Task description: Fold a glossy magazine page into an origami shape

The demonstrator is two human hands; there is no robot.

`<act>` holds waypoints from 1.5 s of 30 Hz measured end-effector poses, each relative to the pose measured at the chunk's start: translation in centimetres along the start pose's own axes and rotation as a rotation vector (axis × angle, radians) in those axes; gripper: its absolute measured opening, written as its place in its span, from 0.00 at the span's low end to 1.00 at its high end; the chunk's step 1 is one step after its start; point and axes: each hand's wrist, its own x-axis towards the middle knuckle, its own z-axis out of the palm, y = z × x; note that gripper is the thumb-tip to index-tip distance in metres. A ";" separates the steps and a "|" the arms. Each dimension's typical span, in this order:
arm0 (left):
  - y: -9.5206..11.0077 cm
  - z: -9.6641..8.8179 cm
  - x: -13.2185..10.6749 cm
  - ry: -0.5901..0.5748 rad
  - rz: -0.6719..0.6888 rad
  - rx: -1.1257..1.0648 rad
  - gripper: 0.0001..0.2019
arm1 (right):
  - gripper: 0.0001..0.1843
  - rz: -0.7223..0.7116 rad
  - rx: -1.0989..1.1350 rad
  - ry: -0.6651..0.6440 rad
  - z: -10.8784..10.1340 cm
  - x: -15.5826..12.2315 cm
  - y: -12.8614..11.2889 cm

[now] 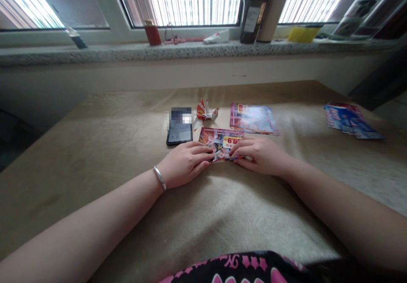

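A colourful printed flyer [217,135], with a yellow price patch, lies on the wooden table in front of me. Its near edge looks turned up or creased where my fingers are. My left hand [187,164], with a silver bangle at the wrist, grips the flyer's near left corner, fingers pressed together. At the near right side, my right hand [259,153] pinches the flyer with bent fingers, partly covering the price print. Just beyond my left hand is a black phone [179,126]. A folded paper crane [206,112] of red, orange and white print stands behind the flyer.
More flyers [254,118] lie stacked behind my right hand, and others [351,121] are fanned out at the table's far right. On the granite windowsill [114,56] stand a red container [152,33], a dark lidded jar [252,18] and a yellow item [304,33].
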 end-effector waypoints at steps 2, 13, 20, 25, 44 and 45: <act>0.0 0.1 0.0 0.007 -0.011 -0.003 0.15 | 0.10 -0.003 0.014 -0.008 0.0 0.0 0.1; 0.0 0.1 -0.1 -0.050 -0.057 -0.090 0.16 | 0.10 -0.008 0.052 -0.039 -0.5 -0.1 -0.1; 0.2 -0.1 -0.2 -0.151 -0.013 -0.048 0.19 | 0.09 -0.006 0.001 -0.013 -0.4 0.0 -0.2; 0.6 -0.8 -0.2 -0.170 0.061 -0.040 0.22 | 0.10 0.089 -0.036 0.086 0.4 0.2 -0.1; 1.2 0.0 0.0 -0.101 -0.013 -0.209 0.15 | 0.08 0.235 0.318 0.157 1.7 0.6 -0.3; 1.2 0.1 0.0 -0.095 -0.017 -0.212 0.15 | 0.08 0.224 0.318 0.162 1.7 0.6 -0.3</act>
